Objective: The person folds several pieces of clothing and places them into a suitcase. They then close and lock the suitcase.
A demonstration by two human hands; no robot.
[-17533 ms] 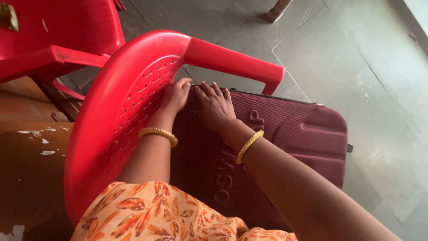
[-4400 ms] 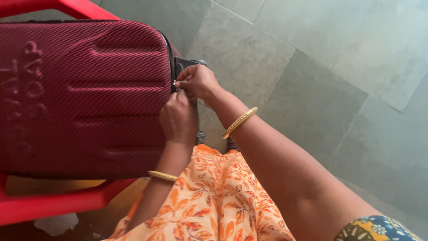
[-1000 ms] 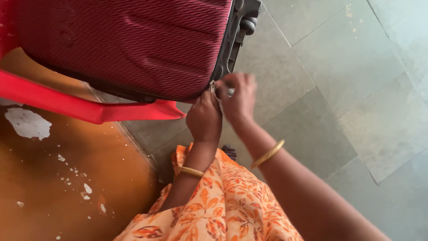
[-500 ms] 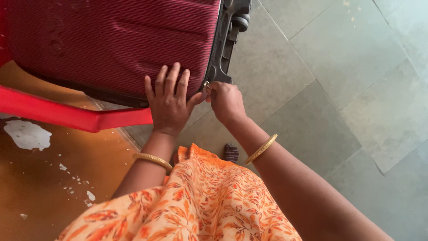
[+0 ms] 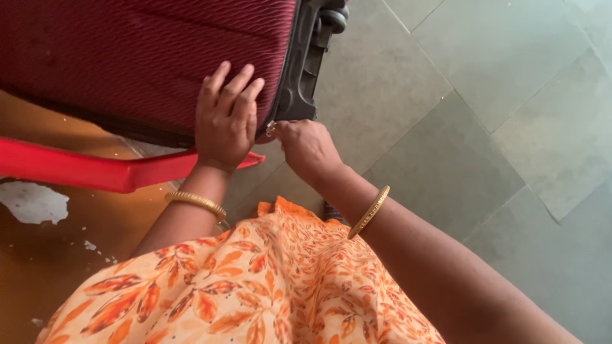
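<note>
Suitcase corner zipper, pinched by our right hand just beside our flat left hand

Suitcase (image 5: pixel 140 57), dark red and ribbed, lies on a red plastic chair (image 5: pixel 95 172) at the far left, its black edge band running from the near corner away toward a wheel (image 5: pixel 335 18) at the far end. Our left hand (image 5: pixel 226 121) is spread open, palm pressed on the shell near that corner. Our right hand (image 5: pixel 306 146) is closed, fingertips together on the small metal zipper pull (image 5: pixel 271 129), which sits at the near corner, touching the band. We judge the zipper's track runs along that band, so the right hand is the nearer one, just right of the left
</note>
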